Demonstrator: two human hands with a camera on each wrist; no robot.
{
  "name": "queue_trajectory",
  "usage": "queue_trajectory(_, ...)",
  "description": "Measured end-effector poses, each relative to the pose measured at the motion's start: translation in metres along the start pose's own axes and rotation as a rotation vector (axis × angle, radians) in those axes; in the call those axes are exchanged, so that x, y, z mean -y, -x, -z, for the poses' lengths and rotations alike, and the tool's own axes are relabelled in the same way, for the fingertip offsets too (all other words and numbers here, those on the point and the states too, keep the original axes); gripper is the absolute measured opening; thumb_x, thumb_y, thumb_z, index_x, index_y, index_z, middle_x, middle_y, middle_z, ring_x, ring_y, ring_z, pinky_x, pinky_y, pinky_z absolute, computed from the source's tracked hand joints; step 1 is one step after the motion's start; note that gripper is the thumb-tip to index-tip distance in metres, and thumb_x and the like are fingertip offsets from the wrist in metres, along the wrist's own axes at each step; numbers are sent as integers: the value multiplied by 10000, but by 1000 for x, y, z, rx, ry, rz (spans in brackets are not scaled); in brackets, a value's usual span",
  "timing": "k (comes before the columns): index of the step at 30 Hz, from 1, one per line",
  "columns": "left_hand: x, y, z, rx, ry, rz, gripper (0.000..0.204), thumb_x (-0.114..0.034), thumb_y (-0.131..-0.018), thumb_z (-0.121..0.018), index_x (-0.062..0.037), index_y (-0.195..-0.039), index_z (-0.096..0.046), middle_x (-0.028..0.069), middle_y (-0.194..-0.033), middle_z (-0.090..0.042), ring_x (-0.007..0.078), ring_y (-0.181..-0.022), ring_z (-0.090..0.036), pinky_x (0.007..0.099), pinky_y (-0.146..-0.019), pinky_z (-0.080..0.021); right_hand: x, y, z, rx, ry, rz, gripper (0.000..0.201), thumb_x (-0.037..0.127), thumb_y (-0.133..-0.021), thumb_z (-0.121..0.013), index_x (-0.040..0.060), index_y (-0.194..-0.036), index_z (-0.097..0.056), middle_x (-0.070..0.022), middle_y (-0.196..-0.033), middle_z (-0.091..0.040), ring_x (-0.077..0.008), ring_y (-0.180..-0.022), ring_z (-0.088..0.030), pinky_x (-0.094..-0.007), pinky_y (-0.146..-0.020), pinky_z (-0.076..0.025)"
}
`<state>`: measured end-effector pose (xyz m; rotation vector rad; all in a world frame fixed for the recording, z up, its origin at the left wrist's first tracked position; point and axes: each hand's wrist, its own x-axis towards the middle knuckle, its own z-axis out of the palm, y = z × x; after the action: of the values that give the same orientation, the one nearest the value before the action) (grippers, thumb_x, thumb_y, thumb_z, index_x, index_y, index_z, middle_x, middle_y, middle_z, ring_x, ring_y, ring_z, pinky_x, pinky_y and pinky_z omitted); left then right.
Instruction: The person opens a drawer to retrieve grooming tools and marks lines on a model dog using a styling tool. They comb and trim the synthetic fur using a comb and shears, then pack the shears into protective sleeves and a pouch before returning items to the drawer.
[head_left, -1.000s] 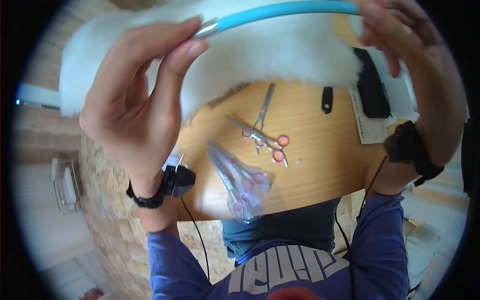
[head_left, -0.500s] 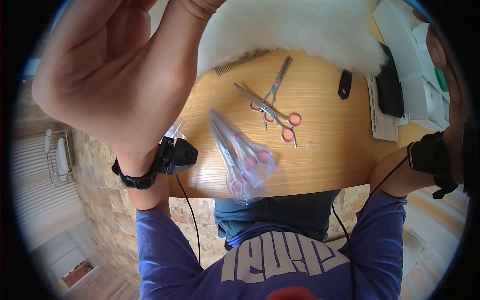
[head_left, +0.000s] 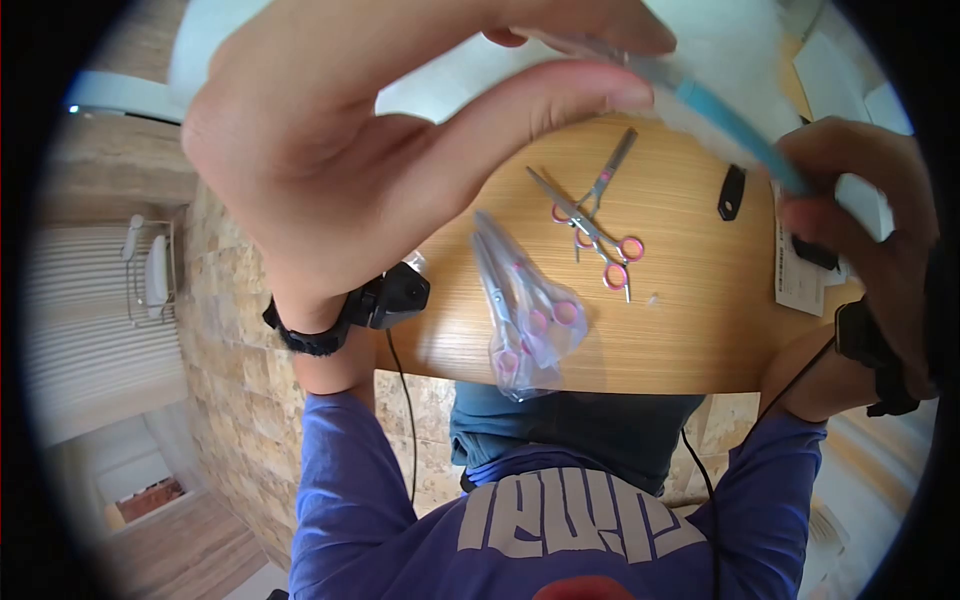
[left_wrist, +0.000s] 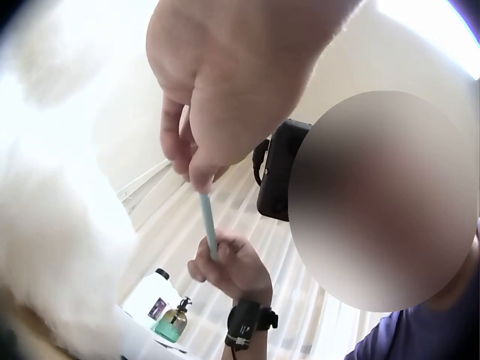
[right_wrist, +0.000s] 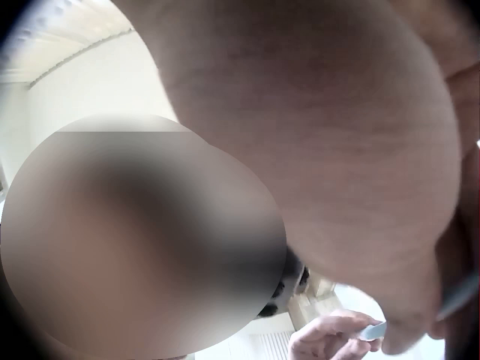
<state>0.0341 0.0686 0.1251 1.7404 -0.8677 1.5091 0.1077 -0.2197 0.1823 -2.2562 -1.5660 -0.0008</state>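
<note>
A slim light-blue rod (head_left: 740, 130) with a silvery end slants between my two hands, raised above the table. The left hand (head_left: 330, 200) pinches the silvery end between thumb and forefinger. At the other end, my right hand (head_left: 865, 150) grips the blue part with curled fingers. The left wrist view shows the rod (left_wrist: 208, 221) running between both hands too. Below lie crossed scissors with pink rings (head_left: 588, 228), and clear-bagged scissors (head_left: 525, 310) nearer the table edge. Behind the hands is a mass of white fluffy fur (head_left: 755, 55).
On the wooden table (head_left: 700, 330) lie a black flat piece (head_left: 732, 192) with a hole and a printed white sheet (head_left: 793, 275) at the right. A green pump bottle (left_wrist: 172, 322) stands in the background. Cables hang from both wrist cameras.
The hands rose out of the head view's upper area, then came back closer to the camera with the rod. The rod now slants down to the right instead of lying nearly level.
</note>
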Motion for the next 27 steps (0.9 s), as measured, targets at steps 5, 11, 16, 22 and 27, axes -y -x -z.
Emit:
queue_trajectory(5,-40,-18,66,423,-187,325,232,18,-850,-786,82,-1055,-698,164,-989,-721,230,-871,-691,336,-777,-547,17,-38,-18,112,21,-28,174,94,-867,-743,56,-1027,-687,-62,-857,-650,-222,-835,-600,-364,-839,-438)
queue_trajectory(11,-63,25,146,798,-652,898,214,-63,-866,-790,-19,-1067,-732,71,-1018,-763,193,-885,-689,305,-794,-521,-16,-44,-53,15,-132,-47,164,29,-853,-735,50,-1005,-678,-72,-906,-597,-213,-832,-594,-332,-777,-475)
queue_trajectory(16,-80,75,191,1045,-558,1113,486,-28,-824,-790,-61,-1288,-652,121,-1299,-685,287,-1148,-651,396,-1016,-490,-18,-53,-59,57,-96,-20,169,10,-844,-736,48,-999,-680,-69,-913,-592,-200,-834,-595,-318,-759,-480)
queue_trajectory(22,-81,98,197,970,-584,1098,546,25,-762,-788,-58,-1282,-642,128,-1190,-692,298,-1101,-651,397,-981,-497,-18,-64,-59,300,-172,-113,151,4,-822,-735,9,-967,-691,-77,-884,-602,-182,-792,-596,-320,-712,-494)
queue_trajectory(27,-78,90,188,998,-684,819,304,73,-760,-777,-21,-1047,-736,98,-894,-651,258,-909,-658,394,-824,-508,-40,-60,-76,395,-249,-330,127,16,-821,-738,-24,-933,-695,-101,-758,-673,-176,-637,-626,-308,-594,-497)
